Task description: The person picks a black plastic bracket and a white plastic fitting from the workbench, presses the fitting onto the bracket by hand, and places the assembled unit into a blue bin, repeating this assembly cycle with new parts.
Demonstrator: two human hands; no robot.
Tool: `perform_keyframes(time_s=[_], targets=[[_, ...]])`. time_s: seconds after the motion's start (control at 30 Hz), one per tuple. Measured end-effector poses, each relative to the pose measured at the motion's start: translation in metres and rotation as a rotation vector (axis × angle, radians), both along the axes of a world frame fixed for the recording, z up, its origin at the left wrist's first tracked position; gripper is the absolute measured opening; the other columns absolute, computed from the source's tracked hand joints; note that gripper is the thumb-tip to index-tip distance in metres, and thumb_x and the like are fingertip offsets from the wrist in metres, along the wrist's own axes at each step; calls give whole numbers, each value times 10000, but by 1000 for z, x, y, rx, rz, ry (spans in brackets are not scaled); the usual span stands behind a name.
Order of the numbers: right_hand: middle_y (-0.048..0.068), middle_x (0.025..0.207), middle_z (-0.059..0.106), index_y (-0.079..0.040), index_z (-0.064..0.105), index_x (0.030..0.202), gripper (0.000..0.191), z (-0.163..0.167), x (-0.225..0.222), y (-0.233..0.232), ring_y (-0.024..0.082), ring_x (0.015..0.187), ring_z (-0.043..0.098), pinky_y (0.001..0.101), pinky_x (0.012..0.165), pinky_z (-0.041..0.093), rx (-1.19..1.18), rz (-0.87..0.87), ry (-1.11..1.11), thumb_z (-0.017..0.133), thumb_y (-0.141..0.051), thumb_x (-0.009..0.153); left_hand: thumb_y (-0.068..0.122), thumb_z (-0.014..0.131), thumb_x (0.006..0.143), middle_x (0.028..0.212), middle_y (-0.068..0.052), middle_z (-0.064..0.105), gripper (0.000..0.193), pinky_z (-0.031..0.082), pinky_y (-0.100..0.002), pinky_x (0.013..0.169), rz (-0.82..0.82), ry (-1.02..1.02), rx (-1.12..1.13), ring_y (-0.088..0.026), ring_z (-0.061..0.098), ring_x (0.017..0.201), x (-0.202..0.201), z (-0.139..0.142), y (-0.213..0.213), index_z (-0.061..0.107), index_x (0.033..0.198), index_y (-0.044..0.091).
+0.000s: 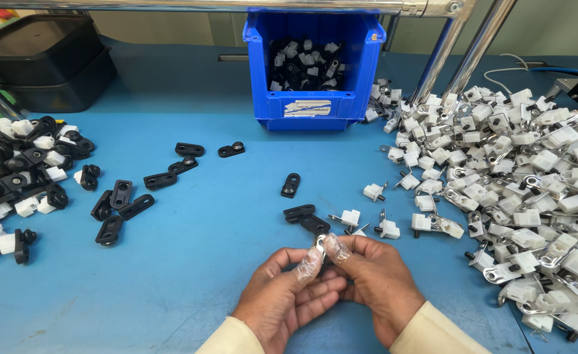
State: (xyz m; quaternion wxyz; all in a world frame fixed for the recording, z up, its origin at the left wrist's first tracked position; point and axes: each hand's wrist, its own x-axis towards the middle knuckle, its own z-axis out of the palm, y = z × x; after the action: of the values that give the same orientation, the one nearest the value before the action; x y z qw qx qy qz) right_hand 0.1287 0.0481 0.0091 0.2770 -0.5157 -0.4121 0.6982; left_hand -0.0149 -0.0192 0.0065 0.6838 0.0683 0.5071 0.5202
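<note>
Head view of a blue bench. The left hand and right hand meet near the lower edge of the frame, fingertips together. Clear finger cots cover the left index fingertip and the right thumb tip. Pinched between these fingers is a small clip part, white and metallic; it is largely hidden, so its exact form cannot be told, though both hands appear closed on it.

Just beyond the fingertips lie two black plastic brackets, touching each other, and a third black bracket farther out. Just beyond and to the right of the fingers sit a few loose white clips.

Far to the right of the fingers, a large heap of white-and-metal clips runs to the right edge of the frame. Far to the left, scattered black brackets lead to a pile of black-and-white assembled parts at the left edge. Straight beyond the fingers, a blue bin holds more parts; two slanted metal posts rise to its right, and black trays occupy the far left corner.

Bare bench surface lies immediately left of the fingers and between them and the bin.
</note>
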Motion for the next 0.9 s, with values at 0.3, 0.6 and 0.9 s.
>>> perform_keyframes(time_s=[0.3,0.6,0.9], targets=[[88,871,776,-14,753,1023,196,1,11,27,147,718,698,281,576,547,0,247,-116,722,-138,874,248,748,930,961,-154,791,283,668,-315,715,-113,287,-63,-211,780,807,-3,4,-1,652,1096,39],[114,754,713,23,708,935,164,-14,-11,18,161,582,634,295,521,528,-53,-24,-76,629,-120,947,239,731,953,939,-174,789,243,668,-339,710,-26,327,-132,-230,789,807,6,4,2,656,1059,33],[96,778,729,7,708,910,228,-1,-6,3,131,556,616,263,425,418,17,72,-154,710,-213,966,291,741,932,945,-133,790,284,655,-367,790,-21,146,-127,-219,773,876,-2,2,-5,619,1080,81]])
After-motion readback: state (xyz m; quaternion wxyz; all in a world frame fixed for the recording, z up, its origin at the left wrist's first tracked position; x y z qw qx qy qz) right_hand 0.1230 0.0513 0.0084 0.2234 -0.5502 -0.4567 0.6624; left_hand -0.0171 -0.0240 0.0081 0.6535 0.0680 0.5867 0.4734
